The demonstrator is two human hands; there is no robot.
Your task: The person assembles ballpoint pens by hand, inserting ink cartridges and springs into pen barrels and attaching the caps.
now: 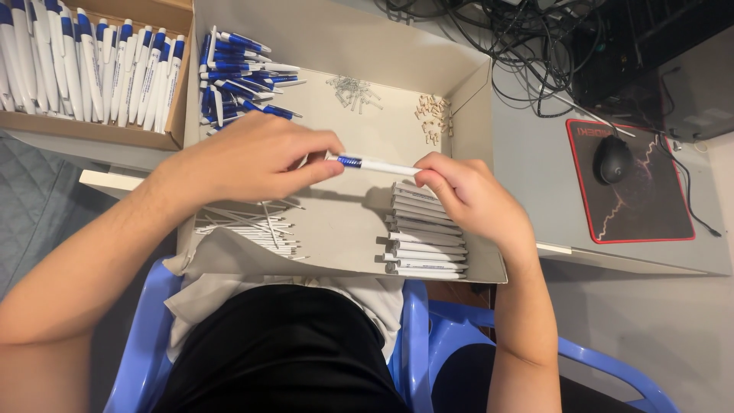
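Holding one white pen [378, 164] with a blue grip between two hands, above a shallow cardboard tray [466, 92].

The left hand [248, 160] pinches the blue end and the right hand [466, 195] pinches the white end, both closed on that single pen, hands apart along its length. Below the right hand lies a stack of white barrels [424, 237], around ten showing. Blue clip parts [237, 73] are heaped at the tray's far left, too tangled to count; thin refills [245, 226] sit under the left wrist. Two small heaps, springs [352, 90] and tan tips [433, 115], lie farther back. A second box of finished pens [92, 65] stands at upper left; one mouse [613, 159] rests on its pad.
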